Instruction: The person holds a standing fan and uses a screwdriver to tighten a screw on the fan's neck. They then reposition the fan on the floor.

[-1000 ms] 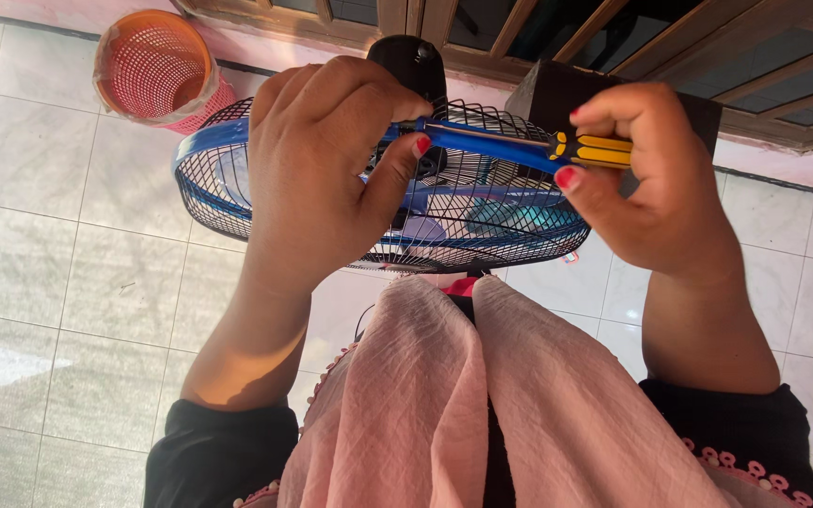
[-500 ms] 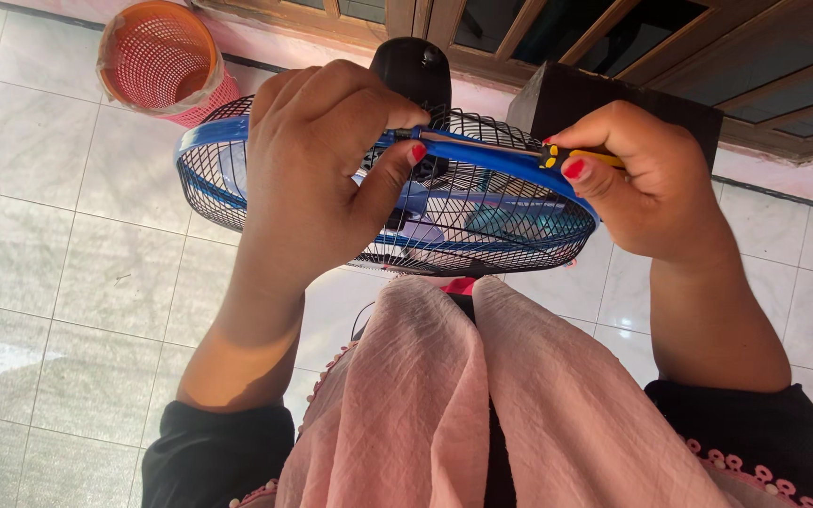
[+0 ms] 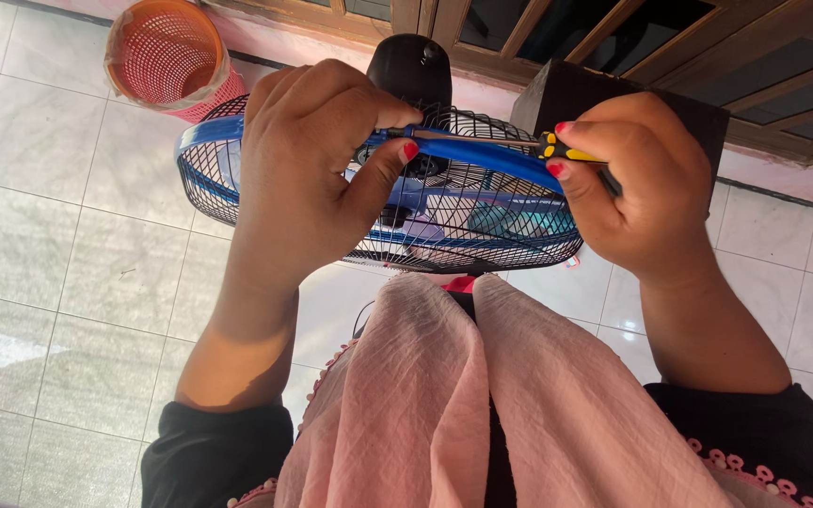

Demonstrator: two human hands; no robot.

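A fan (image 3: 463,221) with a black wire cage and a blue rim band lies in front of me, its black motor housing (image 3: 411,71) at the far side. My left hand (image 3: 308,174) grips the blue rim at the top, thumb pressed on the band. My right hand (image 3: 637,188) is closed round a screwdriver (image 3: 566,150) with a yellow-and-black handle; its tip points left along the rim toward my left thumb. Blue blades show through the cage.
An orange mesh basket (image 3: 171,56) lined with clear plastic stands at the upper left on the white tiled floor (image 3: 39,273). A dark box (image 3: 604,94) and a wooden-framed window wall lie behind the fan. A pink scarf (image 3: 482,395) hangs down my front.
The fan and both hands sit a little lower in view. My right hand has slid along the screwdriver, so less of its yellow handle shows. My left hand keeps its grip on the rim.
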